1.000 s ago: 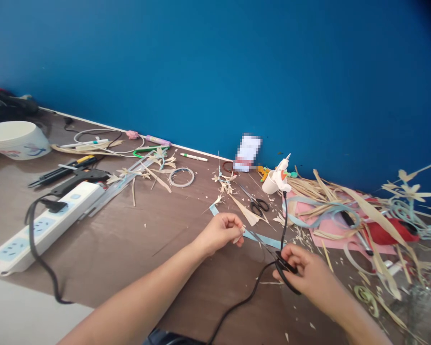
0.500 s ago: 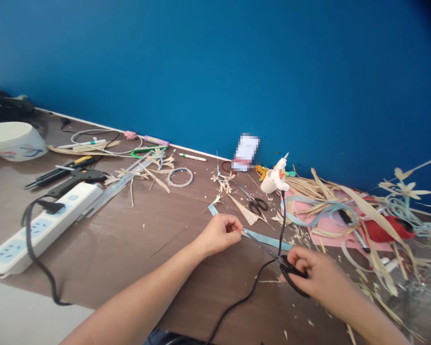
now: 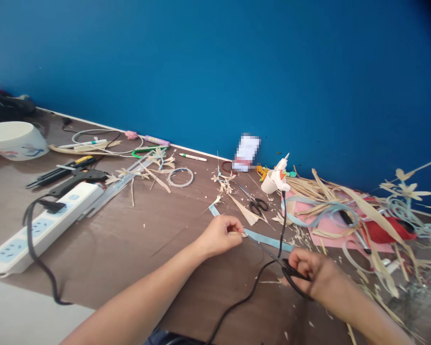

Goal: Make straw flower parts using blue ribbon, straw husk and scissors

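Observation:
My left hand [image 3: 222, 234] is closed in a pinch above the table. A small pale scrap of dried husk [image 3: 244, 235] pokes out at its fingertips, mostly hidden. My right hand [image 3: 314, 273] is wrapped round the black handles of a pair of scissors [image 3: 285, 263]. Their blades look nearly closed and point left, with the tips at the left fingertips. Behind the blades lies a light blue ribbon [image 3: 269, 239] on the table. The black cord [image 3: 253, 286] of the white glue gun passes under the scissors.
A white glue gun [image 3: 280, 175] stands in a white cup [image 3: 269, 183]. Spare scissors [image 3: 257, 205] lie beyond my left hand. Husk strips [image 3: 319, 187] and a red bundle [image 3: 390, 230] crowd the right. A power strip [image 3: 45, 230], black glue gun [image 3: 79, 179] and white bowl [image 3: 16, 141] are left.
My right hand and the scissors have shifted very slightly to the right, and the blades look a little more closed. My left hand keeps its pinch in nearly the same place.

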A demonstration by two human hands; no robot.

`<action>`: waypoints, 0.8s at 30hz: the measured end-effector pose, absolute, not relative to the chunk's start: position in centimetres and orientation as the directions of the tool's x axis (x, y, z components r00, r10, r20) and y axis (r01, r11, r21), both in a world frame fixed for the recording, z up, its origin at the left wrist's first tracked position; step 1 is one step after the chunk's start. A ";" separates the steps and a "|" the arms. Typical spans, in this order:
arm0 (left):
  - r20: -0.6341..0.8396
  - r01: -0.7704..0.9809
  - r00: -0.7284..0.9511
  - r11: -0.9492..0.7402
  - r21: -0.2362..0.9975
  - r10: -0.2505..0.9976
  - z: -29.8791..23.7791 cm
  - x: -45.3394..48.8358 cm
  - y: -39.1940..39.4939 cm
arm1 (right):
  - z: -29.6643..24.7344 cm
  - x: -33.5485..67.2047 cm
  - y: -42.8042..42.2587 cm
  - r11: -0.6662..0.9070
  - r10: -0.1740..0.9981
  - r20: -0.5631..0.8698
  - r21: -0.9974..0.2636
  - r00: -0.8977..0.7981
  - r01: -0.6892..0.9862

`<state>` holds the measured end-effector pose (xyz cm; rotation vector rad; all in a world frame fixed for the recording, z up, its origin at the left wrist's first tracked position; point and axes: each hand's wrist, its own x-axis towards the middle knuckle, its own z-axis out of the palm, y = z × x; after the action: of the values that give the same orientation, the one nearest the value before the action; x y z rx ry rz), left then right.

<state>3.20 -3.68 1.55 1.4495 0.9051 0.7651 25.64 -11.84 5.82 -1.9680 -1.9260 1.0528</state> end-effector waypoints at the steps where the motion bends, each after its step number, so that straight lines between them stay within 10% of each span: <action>1: -0.067 0.078 0.484 0.033 0.996 0.873 1.6 3.2 -3.7 | 5.8 25.7 -11.9 -0.130 0.931 -0.350 -0.590 -0.106 0.797; 24: -0.301 -0.360 0.560 0.554 0.751 0.772 1.1 3.5 -3.4 | 6.6 24.1 -12.2 -0.202 0.925 -0.376 -0.625 -0.063 0.754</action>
<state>3.47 -3.42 1.07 0.6883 0.6785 0.7328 24.11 -12.17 6.60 -1.9826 -1.8247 1.1188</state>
